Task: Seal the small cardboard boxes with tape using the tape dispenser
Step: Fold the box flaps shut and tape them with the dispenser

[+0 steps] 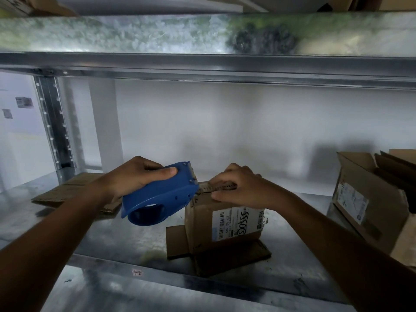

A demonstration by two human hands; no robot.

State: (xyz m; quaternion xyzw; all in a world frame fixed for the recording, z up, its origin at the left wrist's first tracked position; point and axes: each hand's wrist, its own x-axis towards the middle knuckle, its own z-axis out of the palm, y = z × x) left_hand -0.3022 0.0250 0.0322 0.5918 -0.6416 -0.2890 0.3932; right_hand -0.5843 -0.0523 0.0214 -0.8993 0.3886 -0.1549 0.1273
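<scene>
Head view, looking into a metal shelf (108, 244). The left hand (139, 176) has the blue dispenser (157, 197) in a firm grip, thumb laid across its top and the other fingers wrapped round the far side, out of sight. The dispenser is tilted, toothed end up and to the right, just meeting the top left corner of the box (200, 224). Whether tape is coming off it, I can't make out: no roll shows, only the blue shell and its open loop below.

The box stands in the middle of the shelf, its lower flaps splayed out on the metal. The right hand (238, 188) sits on top, fingers bent over the far edge, thumb pressed on the near face, clamping the top shut. That hand hides most of the top. A white label (236, 224) faces us; its print is too small to read.

Behind the left wrist lies flat cardboard (67, 190), partly covered by the arm. At the right an open box (369, 199) is cut off by the frame edge. The upper shelf (202, 37) is a blur.
</scene>
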